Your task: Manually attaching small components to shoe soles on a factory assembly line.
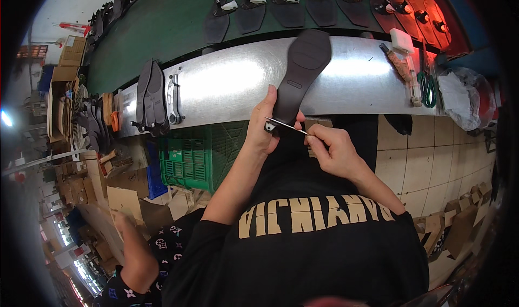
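**Handling a dark flat sole: light, bendy, best held by the narrow end**

So the dark sole [303, 58] is up in front of the person, narrow end near the body, broad end out over the shiny metal tabletop [221, 80]. Can't tell from this angle whether the broad end touches anything.

Left hand [260, 127] has the narrow end: thumb up along the left edge, other fingers wrapped behind, a couple of tips poking out on the right edge. Right hand [336, 151] has its fingers pinched narrow on a thin metal rod [286, 124], which lies across that same end. Can't tell if it actually presses on the sole.

My guess is it's rubbery or foam stuff: light, some flex, not fragile. The matte face looks grippy enough, so I doubt it slips. One-handed by the end, though, the long part probably wants to wag or twist. I'd keep the thumb flat on the edge with support right behind where the rod sits, and keep those tips out of the rod's line.
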Demonstrator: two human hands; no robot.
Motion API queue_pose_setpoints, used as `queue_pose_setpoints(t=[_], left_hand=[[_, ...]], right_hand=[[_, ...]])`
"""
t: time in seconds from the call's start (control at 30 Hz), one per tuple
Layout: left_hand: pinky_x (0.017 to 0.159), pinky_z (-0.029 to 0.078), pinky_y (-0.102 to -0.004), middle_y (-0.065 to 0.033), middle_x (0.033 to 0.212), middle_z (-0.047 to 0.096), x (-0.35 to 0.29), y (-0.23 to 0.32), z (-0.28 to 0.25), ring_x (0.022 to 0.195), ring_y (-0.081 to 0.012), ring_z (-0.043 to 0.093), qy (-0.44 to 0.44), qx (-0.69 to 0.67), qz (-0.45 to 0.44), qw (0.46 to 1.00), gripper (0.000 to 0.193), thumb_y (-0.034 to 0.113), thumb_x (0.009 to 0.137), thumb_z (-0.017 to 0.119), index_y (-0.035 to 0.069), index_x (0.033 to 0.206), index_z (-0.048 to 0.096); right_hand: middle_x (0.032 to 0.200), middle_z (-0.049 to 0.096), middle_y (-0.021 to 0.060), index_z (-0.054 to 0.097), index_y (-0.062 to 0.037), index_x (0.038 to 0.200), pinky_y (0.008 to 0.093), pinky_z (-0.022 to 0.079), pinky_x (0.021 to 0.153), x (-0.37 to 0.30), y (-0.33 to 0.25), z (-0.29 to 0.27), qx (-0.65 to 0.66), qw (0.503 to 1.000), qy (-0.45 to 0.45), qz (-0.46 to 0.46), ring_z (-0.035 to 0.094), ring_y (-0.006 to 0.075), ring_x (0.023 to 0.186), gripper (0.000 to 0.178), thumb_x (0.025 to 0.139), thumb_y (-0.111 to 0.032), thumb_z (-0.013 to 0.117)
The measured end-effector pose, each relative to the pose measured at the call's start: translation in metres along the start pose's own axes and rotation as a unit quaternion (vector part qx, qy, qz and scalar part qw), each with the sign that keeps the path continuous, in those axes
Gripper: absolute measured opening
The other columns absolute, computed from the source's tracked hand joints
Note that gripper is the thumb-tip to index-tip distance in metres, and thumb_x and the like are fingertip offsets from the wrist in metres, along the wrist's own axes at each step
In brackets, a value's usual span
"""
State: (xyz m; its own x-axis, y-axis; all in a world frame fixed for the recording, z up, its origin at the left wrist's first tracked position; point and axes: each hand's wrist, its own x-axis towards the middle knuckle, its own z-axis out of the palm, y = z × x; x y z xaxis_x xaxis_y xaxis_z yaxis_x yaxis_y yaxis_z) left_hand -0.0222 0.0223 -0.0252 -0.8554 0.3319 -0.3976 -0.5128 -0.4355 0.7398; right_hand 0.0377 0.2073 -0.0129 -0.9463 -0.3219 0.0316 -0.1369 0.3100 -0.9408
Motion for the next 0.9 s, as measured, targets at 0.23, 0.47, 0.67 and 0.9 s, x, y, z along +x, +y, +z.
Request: queue_pose_setpoints(t=[0.23,0.47,0.67,0.9], left_hand=[[0.054,0.053,-0.0258,-0.0123,0.072,0.067,0.009,-0.002,-0.008,0.058,-0.0152,0.064,-0.005,0.068,0.056,0.996,0.048,0.044,0.100,0.050,-0.001,0.092,0.064],[0.052,0.051,-0.0248,-0.0117,0.070,0.067,0.019,0.008,-0.005,0.055,-0.0142,0.062,0.051,0.108,0.080,0.990,0.045,0.040,0.100,0.052,-0.002,0.092,0.066],[0.052,0.051,-0.0270,-0.0131,0.076,0.068,0.000,0.101,-0.019,0.057,-0.0145,0.064,0.083,0.148,0.201,0.965,0.046,0.040,0.098,0.056,-0.005,0.096,0.065],[0.068,0.043,-0.0216,0.0003,0.082,0.067,-0.035,0.231,-0.196,0.073,-0.0050,0.056,0.306,0.384,0.333,0.805,0.032,0.025,0.094,0.065,-0.007,0.093,0.070]], right_hand=[[0.066,0.058,0.0125,0.056,-0.0008,0.084,0.0343,0.046,0.055,-0.003,0.000,0.000,0.013,0.999,-0.029,0.022,0.061,0.0275,0.057,0.008,0.090,-0.005,0.056],[0.067,0.058,0.0100,0.058,-0.0044,0.083,0.0334,0.048,0.054,-0.009,-0.013,0.005,-0.010,0.984,-0.049,-0.171,0.061,0.0258,0.058,0.005,0.081,0.000,0.060],[0.070,0.058,0.0039,0.064,0.0000,0.095,0.0235,0.043,0.060,0.012,-0.010,-0.047,0.022,0.994,0.106,0.033,0.052,0.0097,0.064,0.011,0.094,-0.005,0.054],[0.089,0.054,0.0100,0.063,0.0023,0.116,0.0301,0.043,0.072,0.025,0.059,-0.110,-0.222,0.949,0.222,0.003,0.053,0.0202,0.080,0.028,0.090,0.000,0.052]])
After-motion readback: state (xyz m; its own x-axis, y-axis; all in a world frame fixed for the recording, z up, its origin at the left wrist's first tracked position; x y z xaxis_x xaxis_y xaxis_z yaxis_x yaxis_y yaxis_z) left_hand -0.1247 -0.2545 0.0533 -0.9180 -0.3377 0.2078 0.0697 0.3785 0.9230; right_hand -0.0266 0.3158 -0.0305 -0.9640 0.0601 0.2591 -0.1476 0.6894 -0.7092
